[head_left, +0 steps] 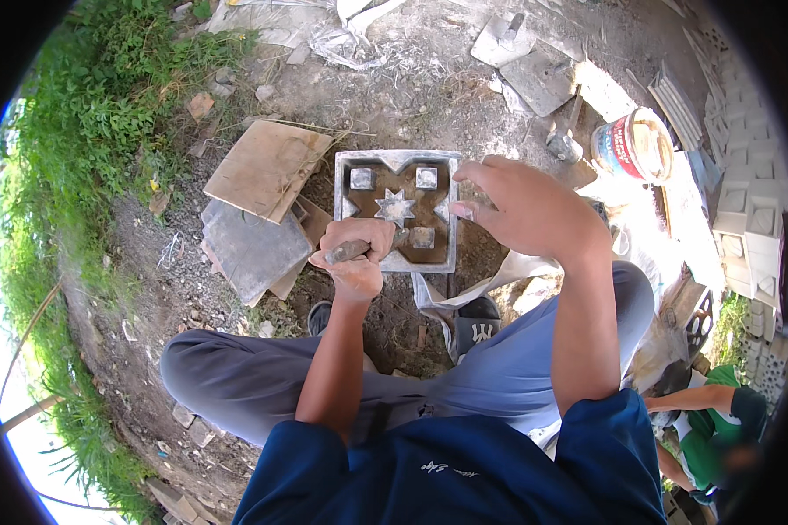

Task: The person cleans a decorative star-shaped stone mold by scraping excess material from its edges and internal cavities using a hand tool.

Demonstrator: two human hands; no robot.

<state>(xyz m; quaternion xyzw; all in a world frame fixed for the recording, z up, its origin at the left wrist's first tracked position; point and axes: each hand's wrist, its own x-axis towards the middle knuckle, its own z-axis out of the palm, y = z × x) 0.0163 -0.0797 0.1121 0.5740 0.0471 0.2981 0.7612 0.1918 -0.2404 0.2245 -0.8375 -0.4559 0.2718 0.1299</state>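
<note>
On the ground in front of me lies a square grey mould (457,219) with a notched inner outline. An eight-pointed star (395,206) stands at its centre, with small square blocks (426,178) near its corners; my left fist covers the lower left corner. My left hand (359,249) is closed round a worn, rounded tool handle (348,252), and the tool's working end cannot be made out. At the mould's right side my right hand (521,206) is held with thumb and fingers apart, holding nothing, its fingertips at or just over the rim.
Flat boards (267,171) are stacked left of the mould. Farther right stand a paint bucket (632,147), a hammer-like tool (566,140) and flat plates (538,79). Pale blocks (744,219) line the right edge. Another person in green (722,411) is at lower right. Plants (87,114) grow at left.
</note>
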